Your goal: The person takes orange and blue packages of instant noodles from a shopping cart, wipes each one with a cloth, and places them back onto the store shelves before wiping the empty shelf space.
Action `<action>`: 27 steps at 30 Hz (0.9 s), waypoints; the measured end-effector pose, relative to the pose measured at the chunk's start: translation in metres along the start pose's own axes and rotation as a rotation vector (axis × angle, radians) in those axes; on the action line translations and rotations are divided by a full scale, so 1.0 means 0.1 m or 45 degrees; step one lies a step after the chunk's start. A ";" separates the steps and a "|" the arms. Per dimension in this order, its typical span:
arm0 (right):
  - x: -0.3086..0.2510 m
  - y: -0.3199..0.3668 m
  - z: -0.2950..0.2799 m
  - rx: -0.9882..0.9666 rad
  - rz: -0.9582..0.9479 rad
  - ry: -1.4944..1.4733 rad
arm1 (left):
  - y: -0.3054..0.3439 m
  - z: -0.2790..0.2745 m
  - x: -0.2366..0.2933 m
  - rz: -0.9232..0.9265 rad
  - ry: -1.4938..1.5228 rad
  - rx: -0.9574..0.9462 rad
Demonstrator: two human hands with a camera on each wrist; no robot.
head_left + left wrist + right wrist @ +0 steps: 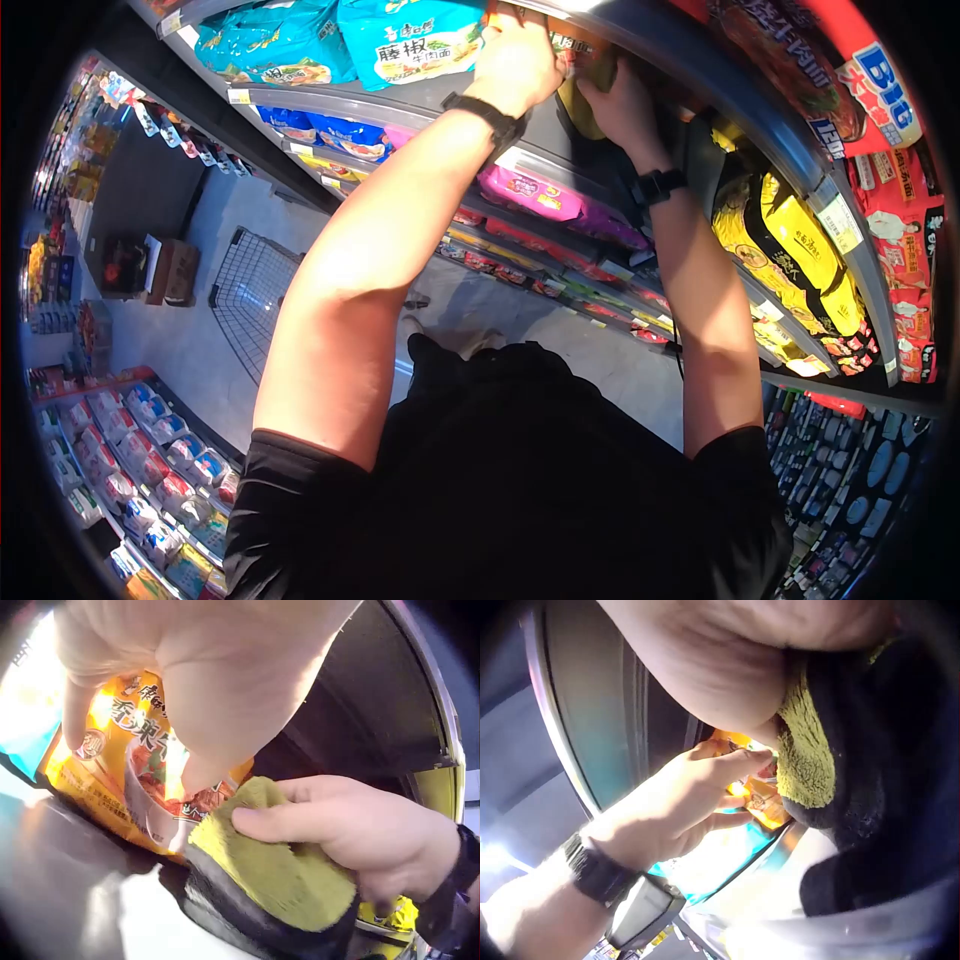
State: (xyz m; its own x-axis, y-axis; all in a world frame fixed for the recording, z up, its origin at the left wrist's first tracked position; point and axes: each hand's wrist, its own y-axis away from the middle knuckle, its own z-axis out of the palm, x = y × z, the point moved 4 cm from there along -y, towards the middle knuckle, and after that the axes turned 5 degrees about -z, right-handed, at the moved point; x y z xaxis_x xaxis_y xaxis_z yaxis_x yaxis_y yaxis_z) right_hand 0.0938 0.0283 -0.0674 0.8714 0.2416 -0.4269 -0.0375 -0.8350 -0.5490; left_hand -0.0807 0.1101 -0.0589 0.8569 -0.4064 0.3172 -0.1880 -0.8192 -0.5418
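My left hand (518, 62) is on an orange bag of instant noodles (109, 784) on a shelf, its thumb and fingers spread across the front and gripping it. Beside it, my right hand (628, 112) pinches a folded yellow-green cloth (296, 874) with a dark grey underside. In the left wrist view the cloth overlaps the noodle bag's lower right corner. The right wrist view shows the cloth's fuzzy face under my right palm, with the left hand (679, 795) just past it. Part of the bag is hidden behind my left hand.
Teal noodle bags (410, 45) stand left of the orange one. The shelf's front rail (330, 105) runs below. Yellow packs (790, 245) sit on the right, with pink packs (530, 190) on a lower shelf. A wire cart (250, 290) stands on the floor behind.
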 end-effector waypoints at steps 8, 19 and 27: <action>-0.50 0.74 -0.65 -0.092 0.040 -0.127 | -0.26 0.02 0.21 0.004 0.123 -0.263; -0.76 1.68 -1.48 0.074 0.322 -0.292 | -0.47 0.18 0.29 -0.001 0.157 -0.275; -0.71 2.04 -1.44 0.001 0.492 -0.367 | -0.44 0.07 0.28 0.059 0.202 -0.199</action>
State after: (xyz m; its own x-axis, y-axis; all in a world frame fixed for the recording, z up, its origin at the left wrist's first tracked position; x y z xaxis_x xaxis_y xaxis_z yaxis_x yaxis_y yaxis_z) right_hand 0.0949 -0.2300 -0.0460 0.6226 0.0407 -0.7815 -0.3327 -0.8901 -0.3114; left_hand -0.0451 0.1371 -0.0317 0.7618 -0.4935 0.4196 -0.3083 -0.8460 -0.4351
